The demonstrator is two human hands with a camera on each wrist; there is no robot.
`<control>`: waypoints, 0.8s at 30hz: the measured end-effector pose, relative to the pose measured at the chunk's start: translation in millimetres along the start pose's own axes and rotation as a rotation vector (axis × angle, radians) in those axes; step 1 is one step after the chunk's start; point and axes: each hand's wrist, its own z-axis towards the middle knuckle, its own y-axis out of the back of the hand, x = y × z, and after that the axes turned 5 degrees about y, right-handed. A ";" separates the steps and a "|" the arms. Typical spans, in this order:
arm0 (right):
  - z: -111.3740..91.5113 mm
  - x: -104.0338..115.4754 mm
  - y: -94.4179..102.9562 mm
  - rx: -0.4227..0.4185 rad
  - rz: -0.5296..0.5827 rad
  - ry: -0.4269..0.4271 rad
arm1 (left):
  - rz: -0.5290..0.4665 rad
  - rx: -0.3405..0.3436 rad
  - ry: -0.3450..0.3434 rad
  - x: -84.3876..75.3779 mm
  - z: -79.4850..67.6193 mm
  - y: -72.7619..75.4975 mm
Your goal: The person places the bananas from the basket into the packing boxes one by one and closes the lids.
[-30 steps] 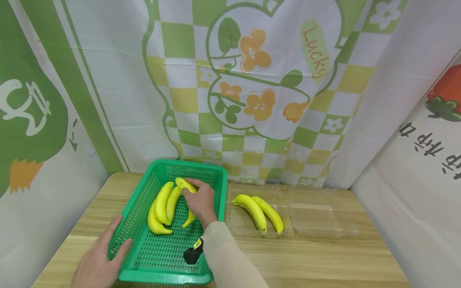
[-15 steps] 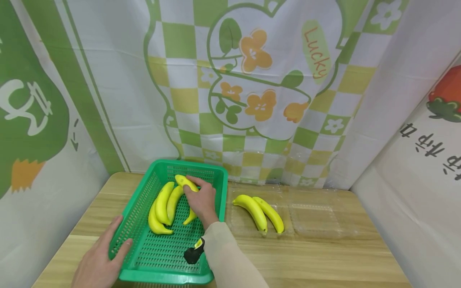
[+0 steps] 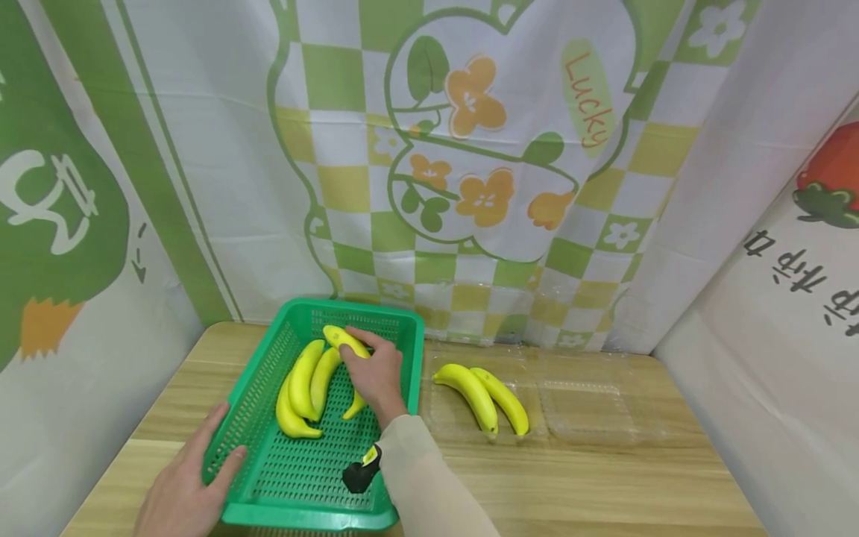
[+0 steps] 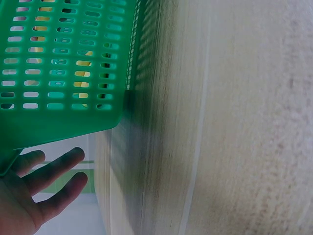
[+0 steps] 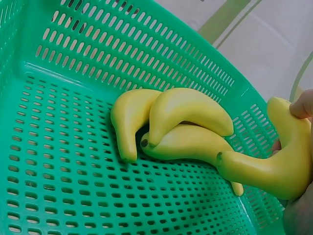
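My right hand (image 3: 376, 371) grips a yellow banana (image 5: 291, 161) over the right half of the green basket (image 3: 322, 514). In the right wrist view the banana curves out from under the fingers, and the palm hides part of it. Three more bananas lie grouped in the basket: an outer one (image 3: 285, 414), a middle one (image 3: 303, 380) and an inner one (image 3: 323, 379). My left hand (image 3: 184, 477) rests at the basket's near left rim, thumb on the inner side. Its fingers (image 4: 56, 171) stretch out straight and spread beside the outer wall in the left wrist view.
To the right of the basket, clear plastic containers (image 3: 584, 406) lie on the wooden table (image 3: 570, 485). Two bananas (image 3: 470, 391) sit side by side in the left one. A patterned curtain (image 3: 470, 253) hangs close behind the table.
The held banana has shifted very slightly, its upper end a little up and left and its lower tip slightly up. My left hand, the basket and the other bananas stay as they were.
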 end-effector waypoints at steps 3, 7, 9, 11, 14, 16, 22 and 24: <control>-0.3 0.4 -0.5 0.000 0.011 -0.005 | 0.001 0.001 0.000 -0.2 -0.2 0.4; -0.8 0.9 -0.3 -0.004 0.024 0.007 | 0.005 0.005 0.004 -1.0 -0.6 1.0; -1.0 1.6 0.2 -0.005 0.027 0.016 | 0.006 0.002 0.005 -1.2 -0.8 1.0; -1.4 2.6 0.1 -0.004 0.030 0.023 | 0.006 0.000 0.006 -0.8 -1.2 1.3; -1.8 3.3 -0.1 0.001 0.038 0.027 | 0.006 -0.004 0.007 -0.1 -1.8 1.7; -2.2 3.7 -0.1 0.006 0.044 0.030 | 0.007 -0.006 0.005 0.3 -2.1 1.8; -3.0 2.9 0.2 0.002 0.061 0.032 | 0.015 -0.022 -0.017 0.1 -2.7 0.7; -3.6 3.3 0.4 0.002 0.054 0.032 | 0.012 -0.026 -0.018 -0.2 -3.1 0.5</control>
